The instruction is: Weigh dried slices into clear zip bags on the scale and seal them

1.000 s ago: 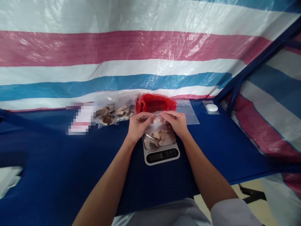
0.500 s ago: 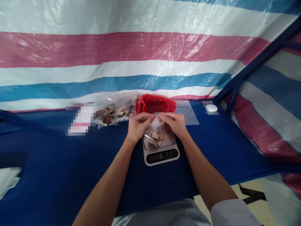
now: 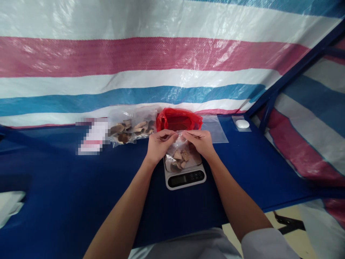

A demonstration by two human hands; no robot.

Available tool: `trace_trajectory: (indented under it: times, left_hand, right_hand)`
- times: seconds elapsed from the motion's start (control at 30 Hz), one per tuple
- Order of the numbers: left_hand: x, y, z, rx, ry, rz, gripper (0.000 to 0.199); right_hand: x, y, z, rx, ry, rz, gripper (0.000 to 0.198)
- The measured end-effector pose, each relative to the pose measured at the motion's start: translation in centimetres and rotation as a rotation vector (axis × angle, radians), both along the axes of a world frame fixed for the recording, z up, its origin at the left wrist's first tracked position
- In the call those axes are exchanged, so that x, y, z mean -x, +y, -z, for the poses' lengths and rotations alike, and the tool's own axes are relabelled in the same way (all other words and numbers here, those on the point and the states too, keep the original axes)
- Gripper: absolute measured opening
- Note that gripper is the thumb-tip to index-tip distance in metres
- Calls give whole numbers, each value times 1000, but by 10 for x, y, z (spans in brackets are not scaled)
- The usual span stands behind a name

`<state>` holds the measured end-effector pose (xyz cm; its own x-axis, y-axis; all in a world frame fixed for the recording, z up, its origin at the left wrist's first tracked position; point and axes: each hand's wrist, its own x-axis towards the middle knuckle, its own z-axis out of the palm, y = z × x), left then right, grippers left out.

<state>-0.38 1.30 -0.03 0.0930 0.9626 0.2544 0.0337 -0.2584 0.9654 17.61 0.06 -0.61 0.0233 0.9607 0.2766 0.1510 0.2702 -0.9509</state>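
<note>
My left hand (image 3: 161, 144) and my right hand (image 3: 199, 143) pinch the top edge of a clear plastic zip bag (image 3: 175, 149) between thumbs and fingers. Several tan and brown dried slices (image 3: 181, 158) lie in the lower part of this bag. The bag hangs over, and seems to rest on, the plate of a white digital kitchen scale (image 3: 185, 182). I cannot read the scale's dark display. Just behind my hands stands a red plastic bag (image 3: 179, 120) with its mouth open; its contents are hard to make out.
Two clear bags of dried slices (image 3: 122, 133) lie to the left of the red bag, beside a blurred-out paper (image 3: 94, 136). A flat clear bag (image 3: 217, 131) and a white oval object (image 3: 242, 124) are on the right. Striped sheeting (image 3: 161, 54) rises behind the blue table (image 3: 81, 190).
Very little differs. Both hands keep their pinch on the bag's top edge, with only a tiny shift of the fingers.
</note>
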Motion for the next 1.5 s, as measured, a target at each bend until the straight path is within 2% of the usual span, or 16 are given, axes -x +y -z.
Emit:
trace_trajectory:
  times: [0.4,0.5,0.73,0.97,1.2,1.33,1.5]
  left_hand:
    - [7,1,-4,11,6,16,28]
    - [6,1,-4,12,2,35,29]
    - [10,4,0,-16,22,14,22]
    - [6,0,-5,-29,46,-16,21]
    - [7,3,-4,37,8,-81,24]
    - [6,3,-2,30,-20,-79,23]
    - [4,1,-1,18,-8,-56,22]
  right_hand:
    - [1,-1,2,123,105,20,28]
    - [2,0,4,113,78,-1,28]
    - [0,1,5,59,85,60,24]
    - [2,1,7,41,55,35,25]
    - [2,1,2,21,57,128,24]
    - [3,2,3,28,109,93,25]
    - [6,2,4,-18,58,86,17]
